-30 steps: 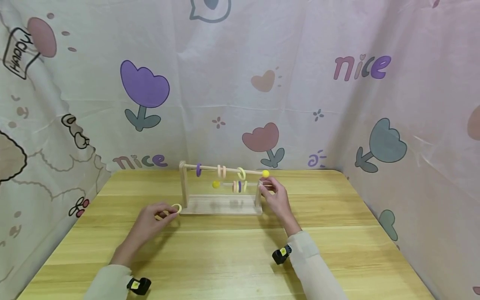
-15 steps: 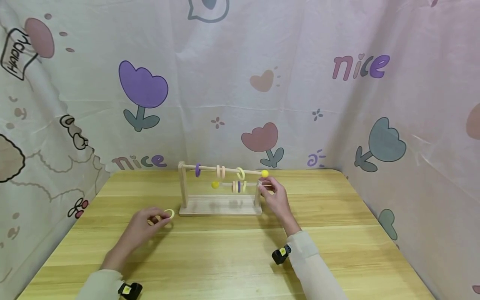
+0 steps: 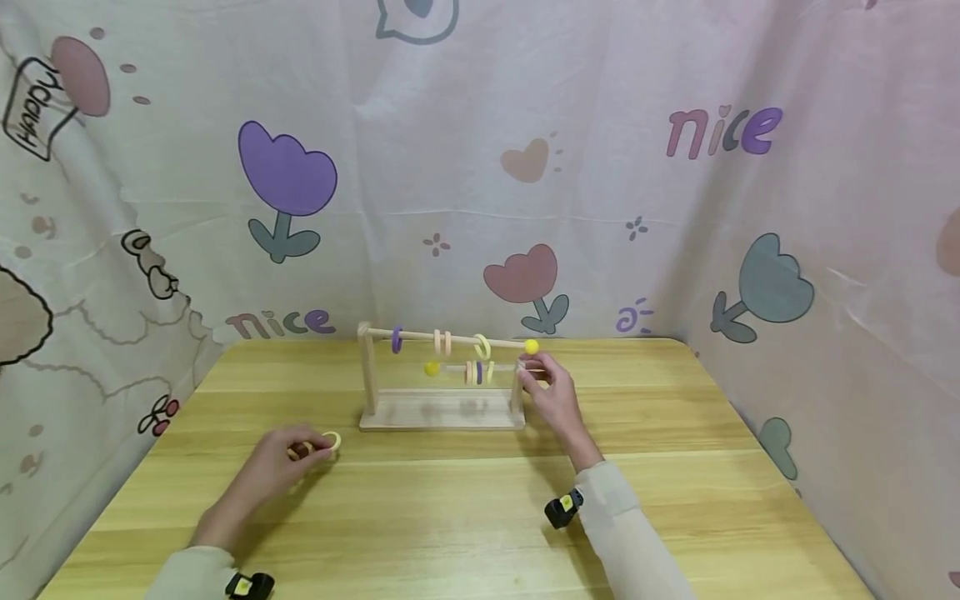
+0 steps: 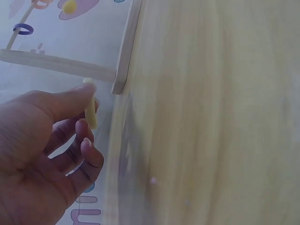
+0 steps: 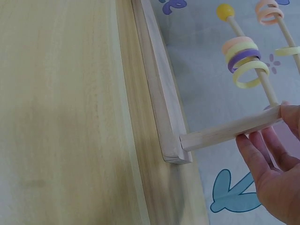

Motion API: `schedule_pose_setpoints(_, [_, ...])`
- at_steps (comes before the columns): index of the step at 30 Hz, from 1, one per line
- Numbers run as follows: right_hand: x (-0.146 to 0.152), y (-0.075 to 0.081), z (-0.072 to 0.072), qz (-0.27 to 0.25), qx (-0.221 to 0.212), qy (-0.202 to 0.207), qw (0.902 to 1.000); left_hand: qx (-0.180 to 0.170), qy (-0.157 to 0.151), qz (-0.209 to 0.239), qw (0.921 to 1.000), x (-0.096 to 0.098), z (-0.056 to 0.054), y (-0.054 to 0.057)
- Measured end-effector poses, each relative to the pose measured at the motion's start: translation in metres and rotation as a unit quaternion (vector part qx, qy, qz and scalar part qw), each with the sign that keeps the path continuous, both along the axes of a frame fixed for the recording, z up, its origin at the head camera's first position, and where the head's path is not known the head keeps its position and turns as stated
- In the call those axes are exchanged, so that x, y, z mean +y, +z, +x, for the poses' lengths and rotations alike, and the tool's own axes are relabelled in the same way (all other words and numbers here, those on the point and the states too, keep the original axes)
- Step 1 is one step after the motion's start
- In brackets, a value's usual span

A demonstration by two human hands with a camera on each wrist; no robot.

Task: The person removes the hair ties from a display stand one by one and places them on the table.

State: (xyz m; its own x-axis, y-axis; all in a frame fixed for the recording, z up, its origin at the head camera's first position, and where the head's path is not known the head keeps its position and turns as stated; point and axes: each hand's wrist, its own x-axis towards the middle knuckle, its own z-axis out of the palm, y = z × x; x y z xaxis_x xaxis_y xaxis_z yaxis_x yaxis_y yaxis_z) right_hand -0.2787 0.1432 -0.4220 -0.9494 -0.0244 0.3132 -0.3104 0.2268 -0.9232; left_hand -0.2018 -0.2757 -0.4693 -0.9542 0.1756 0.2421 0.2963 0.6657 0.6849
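My left hand (image 3: 273,468) pinches a pale yellow ring (image 3: 335,440) between thumb and forefinger, over the table left of a wooden rack (image 3: 450,421). The ring (image 4: 90,112) shows edge-on in the left wrist view, the other fingers loosely bent beneath it. My right hand (image 3: 553,398) grips the top of the rack's right post (image 5: 220,132), thumb on one side and fingers on the other. The upper rod (image 3: 502,342) carries a purple ring (image 3: 397,339), two pink rings and a yellow one. Several pink, yellow and purple rings (image 5: 243,54) sit on the lower rod.
The rack stands on the wood-grain table (image 3: 465,517) towards its back edge. A yellow ball caps each rod: the upper ball (image 3: 532,347) at the right, the lower ball (image 3: 432,368) at the left. A printed curtain (image 3: 420,167) hangs behind and at both sides.
My left hand has drawn back from the rack's left end, towards the left and nearer to me, with the yellow ring still pinched. The right hand stays on the post.
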Motion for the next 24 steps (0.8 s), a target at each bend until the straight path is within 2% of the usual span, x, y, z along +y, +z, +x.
schedule_pose_setpoints(12, [-0.001,0.002,0.001,-0.002,0.006,0.002,1.0000,0.010,-0.004,-0.019,0.9998,-0.013,-0.002,-0.013])
schedule_pose_setpoints(24, [-0.001,0.004,0.004,0.004,0.016,0.000,0.9999,-0.017,0.005,-0.029,0.9994,-0.015,-0.001,-0.016])
